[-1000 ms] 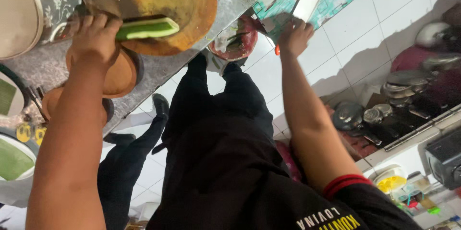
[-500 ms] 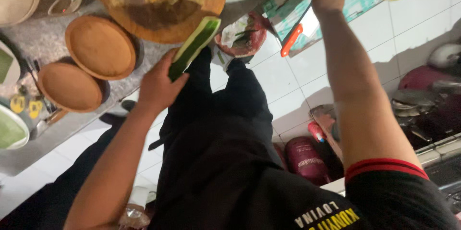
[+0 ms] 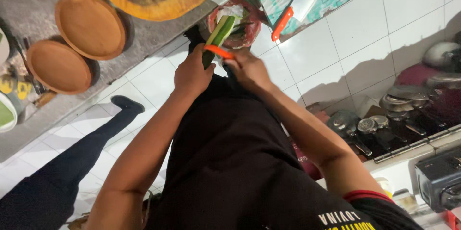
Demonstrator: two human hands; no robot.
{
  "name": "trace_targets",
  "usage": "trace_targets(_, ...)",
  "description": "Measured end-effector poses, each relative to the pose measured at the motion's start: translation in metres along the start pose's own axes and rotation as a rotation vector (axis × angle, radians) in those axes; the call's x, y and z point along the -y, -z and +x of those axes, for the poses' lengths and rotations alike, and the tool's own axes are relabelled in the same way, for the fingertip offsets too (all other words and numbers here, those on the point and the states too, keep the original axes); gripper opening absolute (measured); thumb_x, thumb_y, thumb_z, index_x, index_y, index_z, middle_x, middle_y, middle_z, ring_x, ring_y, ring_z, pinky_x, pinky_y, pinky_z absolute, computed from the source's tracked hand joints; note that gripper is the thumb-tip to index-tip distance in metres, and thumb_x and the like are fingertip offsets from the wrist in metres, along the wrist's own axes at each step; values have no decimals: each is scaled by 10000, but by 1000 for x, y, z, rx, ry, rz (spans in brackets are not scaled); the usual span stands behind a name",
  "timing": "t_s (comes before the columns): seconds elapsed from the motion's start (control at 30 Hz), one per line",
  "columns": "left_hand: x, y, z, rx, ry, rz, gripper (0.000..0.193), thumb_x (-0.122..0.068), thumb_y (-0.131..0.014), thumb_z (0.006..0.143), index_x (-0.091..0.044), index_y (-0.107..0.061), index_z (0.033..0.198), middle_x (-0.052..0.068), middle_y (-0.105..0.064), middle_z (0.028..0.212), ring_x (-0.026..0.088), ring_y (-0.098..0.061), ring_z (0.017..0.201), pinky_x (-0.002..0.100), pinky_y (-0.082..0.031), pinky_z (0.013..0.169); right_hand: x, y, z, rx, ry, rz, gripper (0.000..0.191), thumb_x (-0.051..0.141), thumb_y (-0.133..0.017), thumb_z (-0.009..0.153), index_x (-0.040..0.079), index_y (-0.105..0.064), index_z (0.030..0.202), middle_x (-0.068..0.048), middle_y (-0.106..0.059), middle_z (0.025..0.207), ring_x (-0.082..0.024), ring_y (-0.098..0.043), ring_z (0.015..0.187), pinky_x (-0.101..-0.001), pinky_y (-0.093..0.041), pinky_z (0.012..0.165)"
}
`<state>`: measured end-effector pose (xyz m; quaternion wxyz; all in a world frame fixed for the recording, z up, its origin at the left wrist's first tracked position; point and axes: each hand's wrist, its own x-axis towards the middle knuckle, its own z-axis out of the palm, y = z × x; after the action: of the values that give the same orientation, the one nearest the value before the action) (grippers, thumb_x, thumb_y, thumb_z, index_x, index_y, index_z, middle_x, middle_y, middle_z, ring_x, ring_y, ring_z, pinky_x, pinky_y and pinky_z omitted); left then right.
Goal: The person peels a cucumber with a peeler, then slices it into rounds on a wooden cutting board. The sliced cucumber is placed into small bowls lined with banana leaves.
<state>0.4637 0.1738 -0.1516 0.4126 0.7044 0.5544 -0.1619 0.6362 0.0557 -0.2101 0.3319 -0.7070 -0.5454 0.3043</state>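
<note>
Cucumber [image 3: 217,37] is gripped by the left hand [image 3: 192,72], an orange peeler [image 3: 218,51] by the right hand [image 3: 248,69], above a peel-filled red bowl [image 3: 249,30] at upper centre.

wooden plates [image 3: 90,24]: matt | floor tiles [image 3: 336,52]: glossy | peeler [image 3: 218,51]: plastic

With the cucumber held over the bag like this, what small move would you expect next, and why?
Probably draw the orange peeler in the right hand along the cucumber that the left hand holds. The peeler lies across it, part of the skin already looks pale and stripped, and the red bag sits beneath to catch peels.
</note>
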Motion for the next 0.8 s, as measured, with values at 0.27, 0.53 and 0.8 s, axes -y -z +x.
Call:
trace_targets(0.27, 12, -29, -36, 12, 70, 28, 647, -311, -710, 889, -131, -466, 1460, 174, -686, 1228, 398, -669, 1090, 508, -532, 907, -3, -24, 6, 170, -219, -315, 259, 272, -558, 1015, 84, -593, 1189, -182, -725, 896, -417, -700, 732, -548, -543, 622)
trace_targets(0.53, 37, -25, -49, 114, 57, -43, 705, -359, -735, 857, -133, -464, 1466, 189, -700, 1221, 400, -654, 1137, 489, -514, 963, -18, -16, 4, 122, -546, -434, 291, 329, -492, 1097, 52, -576, 1065, -221, -721, 910, -461, -700, 809, -562, -537, 697)
trace_targets(0.8, 36, -5, -25, 205, -23, -155, 689, -391, -759, 797, -89, -542, 1377, 194, -711, 1183, 373, -674, 1119, 453, -526, 945, 46, -23, -22, -5, -29, -195, 231, 263, -619, 1035, 37, -620, 1081, -184, -697, 852, -410, -690, 743, -512, -536, 600)
